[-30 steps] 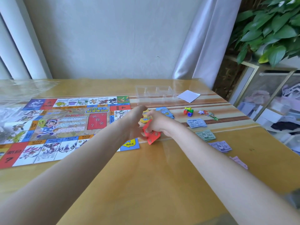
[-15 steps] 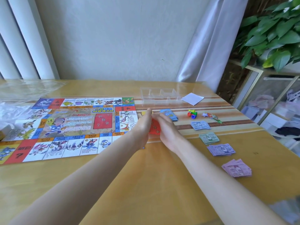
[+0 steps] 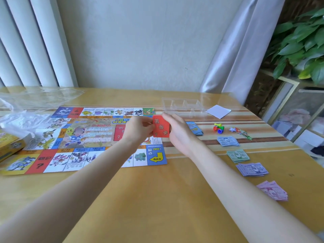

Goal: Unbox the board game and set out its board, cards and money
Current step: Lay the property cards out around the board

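Wooden table [image 3: 166,199] by curtained wall. Board [image 3: 98,137] lying unfolded at left; money piles [image 3: 238,156] fanning out in row at right, sorted by colour. I'm holding red card deck [image 3: 161,126] upright above board: left hand [image 3: 140,128] pinching its edge, right hand [image 3: 177,130] flattening, fingers straight, against its other side, likely squaring it.

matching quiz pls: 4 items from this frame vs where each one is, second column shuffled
Things:
1. red cards
2. pink money
3. clear tray
4. yellow box

Places:
A. left edge of the table
B. held up between both hands
C. nearest pile on the right side
D. far side of the table, beside the white paper

Pairs: 1-B, 2-C, 3-D, 4-A
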A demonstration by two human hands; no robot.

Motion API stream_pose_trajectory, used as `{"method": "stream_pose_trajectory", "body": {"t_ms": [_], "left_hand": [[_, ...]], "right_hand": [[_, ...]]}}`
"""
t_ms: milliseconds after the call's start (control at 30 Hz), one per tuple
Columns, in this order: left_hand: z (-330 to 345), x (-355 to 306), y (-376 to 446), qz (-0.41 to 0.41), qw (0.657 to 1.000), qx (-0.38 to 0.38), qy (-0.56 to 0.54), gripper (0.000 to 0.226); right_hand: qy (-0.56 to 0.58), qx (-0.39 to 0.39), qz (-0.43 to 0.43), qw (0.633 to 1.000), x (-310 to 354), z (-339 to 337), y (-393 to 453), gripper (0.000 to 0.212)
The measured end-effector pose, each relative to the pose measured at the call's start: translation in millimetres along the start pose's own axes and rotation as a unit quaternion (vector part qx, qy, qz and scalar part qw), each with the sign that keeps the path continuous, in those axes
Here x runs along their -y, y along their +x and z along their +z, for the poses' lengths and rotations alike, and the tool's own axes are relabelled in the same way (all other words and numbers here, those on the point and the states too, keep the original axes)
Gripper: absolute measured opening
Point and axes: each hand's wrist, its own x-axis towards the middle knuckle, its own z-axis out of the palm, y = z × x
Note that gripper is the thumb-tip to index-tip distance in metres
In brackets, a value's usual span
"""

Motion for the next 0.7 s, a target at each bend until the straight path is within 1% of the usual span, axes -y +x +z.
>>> {"method": "stream_pose_trajectory", "body": {"t_ms": [33,133,267,333,367,433,500,600,633,700], "left_hand": [[-11,1,5,-0.01,1.0,-0.009,-0.014,0.018],[-47,4,17,-0.061,0.997,-0.026,-0.051,0.015],[-79,20,35,-0.124,0.992,-0.025,0.007,0.026],[-86,28,43,-0.129,0.989,-0.025,0.069,0.028],[-87,32,47,-0.12,0.985,-0.026,0.121,0.027],[-86,39,53,-0.089,0.967,-0.023,0.239,0.024],[-81,44,56,-0.066,0.941,-0.004,0.332,0.022],[-74,55,60,-0.051,0.908,0.02,0.416,0.014],[-73,59,62,-0.041,0.899,0.021,0.435,0.014],[-73,65,64,-0.021,0.88,0.017,0.475,0.025]], "right_hand": [[-0.03,0.004,-0.011,0.999,-1,8,5,0.009],[-0.196,-0.041,-0.04,0.979,-8,35,18,0.019],[-0.268,-0.052,-0.007,0.962,-24,67,36,0.027],[-0.285,-0.06,0.016,0.957,-31,78,43,0.029],[-0.291,-0.067,0.024,0.954,-35,81,47,0.029],[-0.316,-0.078,0.035,0.945,-40,84,54,0.03],[-0.354,-0.087,0.036,0.931,-43,81,57,0.029],[-0.42,-0.096,0.023,0.902,-47,80,60,0.024],[-0.439,-0.096,0.013,0.893,-49,82,60,0.022],[-0.488,-0.09,0.005,0.868,-52,84,61,0.009]]}}
